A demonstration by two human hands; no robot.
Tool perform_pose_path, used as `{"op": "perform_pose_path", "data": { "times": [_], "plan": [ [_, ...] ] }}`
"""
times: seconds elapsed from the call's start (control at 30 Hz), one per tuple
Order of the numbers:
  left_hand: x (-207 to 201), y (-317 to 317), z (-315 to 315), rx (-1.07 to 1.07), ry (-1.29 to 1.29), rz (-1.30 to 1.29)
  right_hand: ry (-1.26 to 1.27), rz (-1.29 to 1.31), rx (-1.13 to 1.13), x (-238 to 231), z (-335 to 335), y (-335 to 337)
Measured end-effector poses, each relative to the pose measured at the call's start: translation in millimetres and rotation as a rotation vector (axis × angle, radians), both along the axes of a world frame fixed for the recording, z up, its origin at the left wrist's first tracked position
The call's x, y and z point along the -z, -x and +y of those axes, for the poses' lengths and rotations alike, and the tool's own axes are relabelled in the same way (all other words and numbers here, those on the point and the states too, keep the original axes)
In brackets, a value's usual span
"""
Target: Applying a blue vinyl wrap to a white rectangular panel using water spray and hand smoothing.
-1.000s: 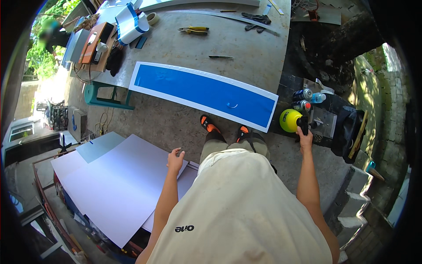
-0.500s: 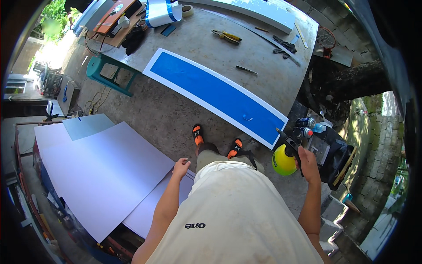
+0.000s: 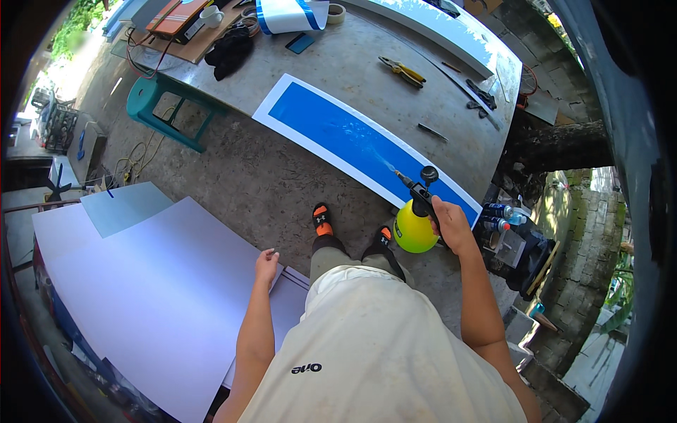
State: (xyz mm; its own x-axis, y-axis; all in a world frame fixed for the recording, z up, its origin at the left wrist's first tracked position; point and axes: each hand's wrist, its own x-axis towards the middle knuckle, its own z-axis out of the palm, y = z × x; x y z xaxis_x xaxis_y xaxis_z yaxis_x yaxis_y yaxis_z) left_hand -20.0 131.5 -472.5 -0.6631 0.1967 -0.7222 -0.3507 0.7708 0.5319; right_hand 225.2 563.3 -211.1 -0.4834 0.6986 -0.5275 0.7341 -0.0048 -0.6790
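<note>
My right hand (image 3: 451,222) is wrapped round the black handle of a pump spray bottle (image 3: 415,229) with a yellow-green tank. Its brass-tipped nozzle points left over a long blue panel with a white border (image 3: 331,130), and a fine spray leaves the tip. Wet spots show on the blue surface. The panel lies along the near edge of the table (image 3: 345,60). My left hand (image 3: 266,266) hangs at my left, fingers drawn together above a large white sheet (image 3: 155,282); whether something small is between them cannot be made out.
Pliers (image 3: 402,72), a pen (image 3: 432,132), dark gloves (image 3: 483,99) and a tape roll (image 3: 336,13) lie on the table. A green stool (image 3: 166,113) stands at its left. Spray cans (image 3: 497,211) and a black bag (image 3: 532,261) are at the right. Cords (image 3: 134,166) lie on the floor.
My right hand has swung the spray bottle left and forward over the panel, and spray now comes out. The left hand has shifted slightly left; the view has shifted too.
</note>
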Motion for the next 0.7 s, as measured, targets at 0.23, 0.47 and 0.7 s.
{"op": "perform_pose_path", "data": {
  "times": [0.23,0.47,0.7],
  "plan": [
    [-17.0,75.9,-20.1,-0.097,0.084,-0.014,-0.015,-0.03,-0.034,-3.9,-14.6,93.6],
    [-10.2,100.9,10.6,-0.042,-0.062,-0.014,0.014,-0.033,-0.038,2.7,-24.4,141.8],
    [-16.0,102.2,34.0,0.06,-0.067,-0.047,0.013,-0.029,-0.006,4.2,-33.0,131.6]
  ]
}}
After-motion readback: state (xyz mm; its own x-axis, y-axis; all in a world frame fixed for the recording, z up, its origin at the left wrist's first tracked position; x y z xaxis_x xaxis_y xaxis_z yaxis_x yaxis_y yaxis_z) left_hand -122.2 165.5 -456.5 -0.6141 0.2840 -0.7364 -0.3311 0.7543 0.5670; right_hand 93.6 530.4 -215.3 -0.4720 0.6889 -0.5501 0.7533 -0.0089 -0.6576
